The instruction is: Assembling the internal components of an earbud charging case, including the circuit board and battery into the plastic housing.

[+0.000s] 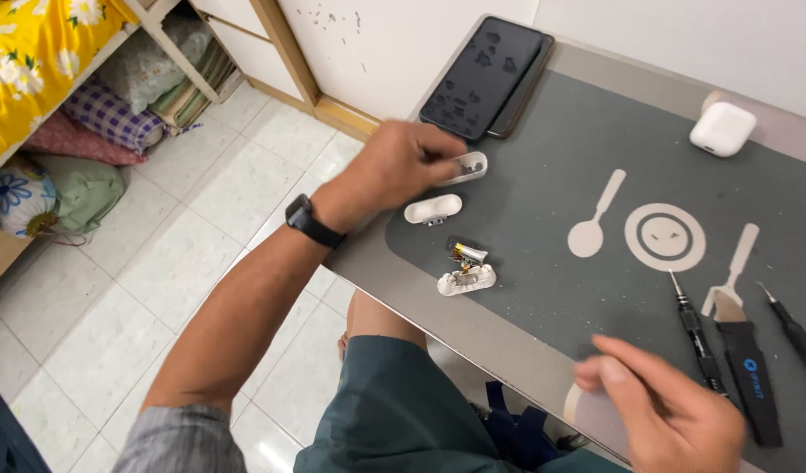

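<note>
- The right hand [674, 412] is cut off by the lower edge, fingers loosely curled, holding nothing visible.
- A grey work mat [543, 149] covers the table; white floor tiles [158, 280] lie below.
- The left hand [398, 166] pinches a white plastic shell piece [469, 166], its near end hidden by the fingers, just above a second white shell half [432, 210].
</note>
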